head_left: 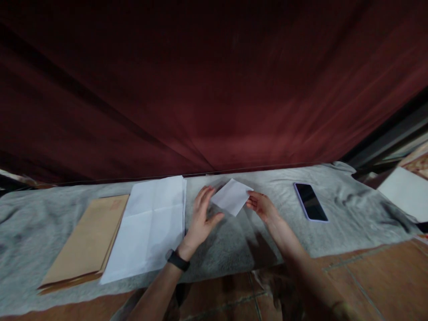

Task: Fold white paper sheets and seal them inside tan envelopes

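A small folded white paper (232, 196) is held just above the grey cloth (234, 245) near its far edge. My right hand (262, 207) pinches the paper's right edge with closed fingers. My left hand (202, 214), with a black band on its wrist, is open with fingers stretched out, its fingertips at the paper's left edge. A stack of white sheets (150, 227) with fold creases lies to the left of my left hand.
Brown envelopes (88, 240) lie left of the white sheets. A black phone (310, 201) lies on the cloth to the right. A dark red curtain (214, 89) hangs behind. Tiled floor (368, 281) shows in front. Another white sheet (406, 191) lies at far right.
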`<action>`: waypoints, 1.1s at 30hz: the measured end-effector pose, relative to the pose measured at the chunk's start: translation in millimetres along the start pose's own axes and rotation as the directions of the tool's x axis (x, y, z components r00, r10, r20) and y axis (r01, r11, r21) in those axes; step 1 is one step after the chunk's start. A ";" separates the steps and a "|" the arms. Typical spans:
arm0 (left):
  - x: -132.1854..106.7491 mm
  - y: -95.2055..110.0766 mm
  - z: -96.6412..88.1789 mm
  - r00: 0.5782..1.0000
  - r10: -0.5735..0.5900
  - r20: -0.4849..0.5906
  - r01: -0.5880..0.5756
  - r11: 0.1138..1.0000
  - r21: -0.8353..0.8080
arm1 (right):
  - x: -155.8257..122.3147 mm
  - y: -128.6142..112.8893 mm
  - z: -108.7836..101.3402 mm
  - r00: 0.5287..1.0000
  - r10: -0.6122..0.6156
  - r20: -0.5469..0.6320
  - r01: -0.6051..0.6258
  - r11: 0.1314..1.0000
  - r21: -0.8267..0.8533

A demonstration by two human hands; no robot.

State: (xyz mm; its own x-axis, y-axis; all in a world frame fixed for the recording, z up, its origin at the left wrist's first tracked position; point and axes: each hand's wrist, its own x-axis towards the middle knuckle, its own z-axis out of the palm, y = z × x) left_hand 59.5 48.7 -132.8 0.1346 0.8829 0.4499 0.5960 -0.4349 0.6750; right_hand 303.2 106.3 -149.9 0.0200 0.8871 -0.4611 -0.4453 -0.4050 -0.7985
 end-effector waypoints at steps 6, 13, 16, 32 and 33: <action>-6.9 11.7 -3.2 0.903 0.320 0.286 -0.384 0.900 0.205 | -4.7 14.8 8.7 0.987 0.100 0.123 -0.099 0.995 -0.020; 4.4 11.6 -12.7 0.993 -0.096 -0.063 0.087 0.988 -0.131 | -9.0 7.5 13.6 0.972 -0.229 0.048 0.234 0.939 -0.251; 12.8 8.9 -15.4 0.908 -0.408 -0.095 0.337 0.846 -0.414 | -14.5 1.8 18.5 0.927 -0.354 0.126 0.374 0.898 -0.230; 8.8 -38.1 13.2 0.775 -0.618 0.131 0.615 0.689 -0.383 | -6.4 25.5 15.8 0.970 -0.138 0.202 0.210 0.894 -0.396; 8.2 -41.5 15.4 0.776 -0.617 0.133 0.618 0.700 -0.357 | -3.8 27.3 14.6 0.966 -0.163 0.202 0.238 0.870 -0.432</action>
State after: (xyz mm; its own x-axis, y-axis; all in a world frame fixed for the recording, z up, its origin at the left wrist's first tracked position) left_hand 48.1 76.7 -166.2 -0.1582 0.9767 -0.1448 0.2176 0.1776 0.9598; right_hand 277.9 95.2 -164.3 -0.0890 0.9675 -0.2365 0.0035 -0.2372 -0.9715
